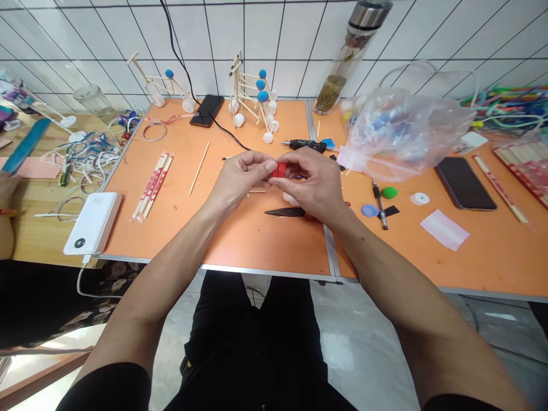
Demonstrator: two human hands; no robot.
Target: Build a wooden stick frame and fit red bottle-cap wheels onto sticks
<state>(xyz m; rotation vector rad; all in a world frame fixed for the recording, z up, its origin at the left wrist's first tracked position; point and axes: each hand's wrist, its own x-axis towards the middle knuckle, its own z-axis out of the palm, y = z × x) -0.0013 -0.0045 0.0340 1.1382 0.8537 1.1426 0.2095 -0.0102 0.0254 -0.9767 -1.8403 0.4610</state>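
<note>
While both bare forearms reach in over an orange table [240, 242], the two hands meet near its middle around a small red piece [279, 170]. The left hand [246, 174] pinches the red piece between thumb and fingers from one side; the right hand [314, 180] grips it from the other, fingers curled and thumb beneath. The piece is lifted above the tabletop, largely covered by fingertips, so its full shape cannot be told.

Just below the hands lies a dark pointed blade [285, 212], its other end hidden by the right hand. Beyond the hands is a black glue gun [306, 145]. Farther back, near the white tiled wall [261, 28], stands a frame of wooden sticks [246, 105] with blue balls and white wheels; a smaller stick frame [160, 85] stands to its left, with a black phone [207, 110] between them.

On the left, a loose stick [199, 168] lies near wrapped chopsticks [152, 185], and a white power bank [93, 222] sits at the table's edge. On the right, a tall bottle [331, 85] stands beside a clear plastic bag [394, 131]. Nearer are a pen [379, 204], a green disc [389, 192], a blue disc [369, 210] and another dark phone [466, 184]. Part of another person's arm [5, 222] shows at the far left.
</note>
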